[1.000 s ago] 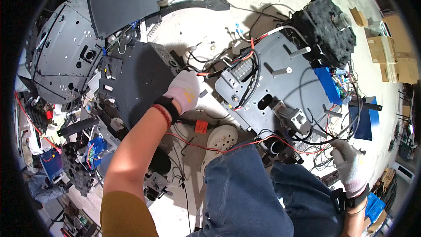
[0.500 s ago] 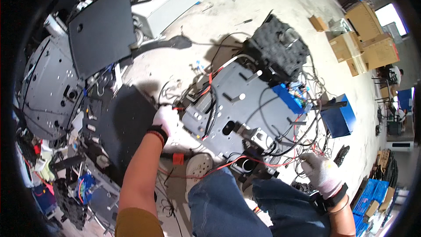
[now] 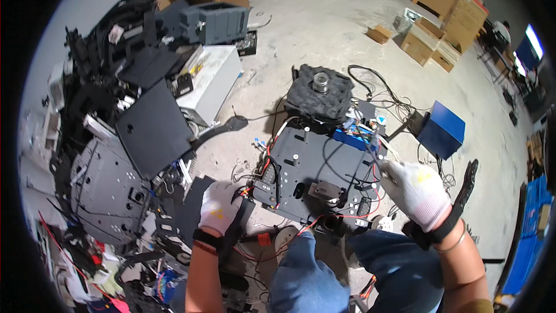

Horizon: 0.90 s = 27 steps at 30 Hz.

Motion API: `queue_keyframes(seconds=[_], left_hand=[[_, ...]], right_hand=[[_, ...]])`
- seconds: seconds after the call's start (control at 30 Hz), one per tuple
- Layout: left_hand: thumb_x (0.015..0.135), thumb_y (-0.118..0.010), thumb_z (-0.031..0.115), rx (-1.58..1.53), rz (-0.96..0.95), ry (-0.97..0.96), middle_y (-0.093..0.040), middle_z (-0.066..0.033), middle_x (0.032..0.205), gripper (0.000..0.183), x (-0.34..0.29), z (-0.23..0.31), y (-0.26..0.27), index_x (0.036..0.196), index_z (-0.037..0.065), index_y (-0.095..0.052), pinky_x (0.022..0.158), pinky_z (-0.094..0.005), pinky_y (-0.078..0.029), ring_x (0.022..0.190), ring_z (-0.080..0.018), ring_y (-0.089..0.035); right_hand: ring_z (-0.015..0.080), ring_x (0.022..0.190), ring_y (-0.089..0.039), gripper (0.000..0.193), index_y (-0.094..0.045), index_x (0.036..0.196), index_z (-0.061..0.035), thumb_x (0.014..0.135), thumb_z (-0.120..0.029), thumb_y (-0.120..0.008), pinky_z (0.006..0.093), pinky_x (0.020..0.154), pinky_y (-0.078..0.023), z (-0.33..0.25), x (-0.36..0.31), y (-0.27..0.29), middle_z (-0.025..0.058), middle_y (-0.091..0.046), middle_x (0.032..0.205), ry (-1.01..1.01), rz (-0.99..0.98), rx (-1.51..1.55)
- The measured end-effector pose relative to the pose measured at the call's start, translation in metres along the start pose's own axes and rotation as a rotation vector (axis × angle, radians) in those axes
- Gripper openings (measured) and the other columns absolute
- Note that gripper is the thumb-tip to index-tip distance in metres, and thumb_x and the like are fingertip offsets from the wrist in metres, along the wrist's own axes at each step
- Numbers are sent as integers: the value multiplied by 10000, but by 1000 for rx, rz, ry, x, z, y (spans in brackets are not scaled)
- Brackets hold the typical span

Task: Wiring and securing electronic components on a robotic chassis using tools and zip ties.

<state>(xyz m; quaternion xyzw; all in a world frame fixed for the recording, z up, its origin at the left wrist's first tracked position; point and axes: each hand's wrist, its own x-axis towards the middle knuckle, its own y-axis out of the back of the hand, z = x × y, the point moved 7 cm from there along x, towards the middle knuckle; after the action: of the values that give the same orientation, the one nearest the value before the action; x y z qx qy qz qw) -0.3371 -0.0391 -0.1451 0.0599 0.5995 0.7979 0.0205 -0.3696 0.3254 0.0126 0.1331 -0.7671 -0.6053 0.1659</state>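
Observation:
A flat dark grey metal chassis plate (image 3: pixel 313 162) lies on the floor before me, with posts, holes and cables on it. At its left edge my left hand (image 3: pixel 220 207), in a white glove, is closed on thin red and black wires (image 3: pixel 245 190). My gloved right hand (image 3: pixel 417 192) is over the right edge, fingers pinched together around a cable; the fingertips are partly hidden. A blue box-shaped part with wires (image 3: pixel 354 139) sits at the plate's far right corner. A red wire (image 3: pixel 347 216) crosses the near edge, beside a black camera-like part (image 3: pixel 327 193).
A black foam-like block with a metal coil (image 3: pixel 318 94) stands behind the plate. To the right is a blue box (image 3: pixel 442 129). Grey panels (image 3: pixel 153 133), a white case (image 3: pixel 211 84) and heaped scrap lie left. Cardboard boxes (image 3: pixel 423 40) stand farther off. My knees are close below.
The view has tilted up and turned. My right hand has moved up and inward from the loose red wires to the plate's right edge. My left hand stays by the left edge.

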Motion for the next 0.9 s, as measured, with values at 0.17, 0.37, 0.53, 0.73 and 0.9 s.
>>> queue_keyframes(seconds=[0.17, 0.37, 0.53, 0.73, 0.9], left_hand=[[790, -699, 149, 30, 325, -232, -650, -167, 1117, 285, 13, 115, 125, 1045, 29, -660, 927, -426, -478, 1058, -356, -596], [804, -682, 137, 15, 466, -256, -655, -160, 1091, 265, 37, 240, 171, 1042, 26, -656, 919, -412, -475, 1044, -343, -600], [844, -636, 262, 36, 314, -379, -622, -108, 885, 191, 35, 320, 106, 868, 72, -625, 827, -410, -472, 906, -295, -595], [825, -650, 250, 48, -33, -427, -645, -123, 887, 199, 42, 337, 38, 862, 55, -658, 836, -417, -476, 912, -313, -610], [782, -654, 210, 125, -122, -433, -647, -95, 845, 125, 61, 342, 0, 819, 91, -665, 818, -385, -478, 892, -276, -618]], right_hand=[[295, 766, -672, 168, -653, 982, -116, 881, -249, -634, 393, 662, -527, -29, -13, 44, 118, -679, 814, 61, 208, 170], [348, 795, -666, 229, -637, 1008, -107, 920, -308, -570, 446, 705, -527, -4, -56, 1, 145, -684, 843, -126, -53, 132], [356, 819, -666, 239, -635, 1011, -94, 902, -299, -578, 458, 723, -523, 34, -66, -20, 163, -683, 847, -59, -103, 148], [352, 843, -672, 227, -648, 976, -75, 880, -262, -563, 456, 739, -528, 56, -59, -29, 170, -691, 862, -68, -253, 150], [366, 824, -669, 231, -639, 974, -47, 851, -224, -556, 455, 730, -530, 53, -46, -33, 192, -686, 854, -23, -250, 182]])
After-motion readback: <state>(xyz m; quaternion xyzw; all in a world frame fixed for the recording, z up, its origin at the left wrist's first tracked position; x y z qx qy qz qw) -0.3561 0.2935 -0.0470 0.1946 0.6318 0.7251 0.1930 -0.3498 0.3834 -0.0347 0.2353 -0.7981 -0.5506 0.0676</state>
